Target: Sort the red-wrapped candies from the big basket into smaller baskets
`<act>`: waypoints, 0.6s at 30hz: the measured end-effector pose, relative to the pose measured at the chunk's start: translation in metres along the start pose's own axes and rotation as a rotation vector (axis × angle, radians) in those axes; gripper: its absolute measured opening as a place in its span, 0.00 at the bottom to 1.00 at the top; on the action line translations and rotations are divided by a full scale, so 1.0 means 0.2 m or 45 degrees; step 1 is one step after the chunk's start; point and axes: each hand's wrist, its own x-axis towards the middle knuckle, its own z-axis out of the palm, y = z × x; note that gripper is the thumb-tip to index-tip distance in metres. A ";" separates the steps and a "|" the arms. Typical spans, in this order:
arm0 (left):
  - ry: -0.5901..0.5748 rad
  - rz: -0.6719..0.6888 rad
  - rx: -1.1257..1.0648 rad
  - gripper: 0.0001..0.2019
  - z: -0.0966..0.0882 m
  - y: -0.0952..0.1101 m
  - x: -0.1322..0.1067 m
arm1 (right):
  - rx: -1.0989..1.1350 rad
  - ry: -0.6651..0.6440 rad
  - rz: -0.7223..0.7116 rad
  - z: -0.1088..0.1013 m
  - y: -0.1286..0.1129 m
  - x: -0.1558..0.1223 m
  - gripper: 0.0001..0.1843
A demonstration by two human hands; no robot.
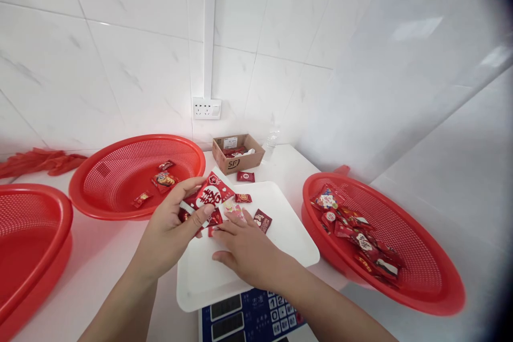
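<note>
Gripping red candy packets (206, 197), left hand (168, 235) curls; right hand (248, 251) lies open over the white tray (196, 278)

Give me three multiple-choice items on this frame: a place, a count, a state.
1. Where is the white tray? A) On the digital scale B) In the cardboard box C) In a red basket
2. How many wrapped packets lie in the red mesh basket behind the left hand? A) One B) Three C) Ten
3. What is that hand doing? A) Resting on the scale B) Reaching into the box C) Holding a red double-happiness packet

1 A: the tray sits on the scale.
2 B: three show on its floor.
3 C: the hand grips the packet.
</note>
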 end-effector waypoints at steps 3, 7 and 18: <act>-0.190 -0.032 0.049 0.21 0.01 0.00 -0.01 | 0.284 0.127 0.033 -0.06 0.02 -0.10 0.15; -0.593 -0.071 0.016 0.12 0.02 0.01 -0.05 | 0.843 0.338 0.087 -0.10 0.02 -0.20 0.18; -0.326 0.065 0.553 0.18 -0.01 -0.03 -0.01 | 0.523 0.360 0.426 -0.09 0.08 -0.29 0.17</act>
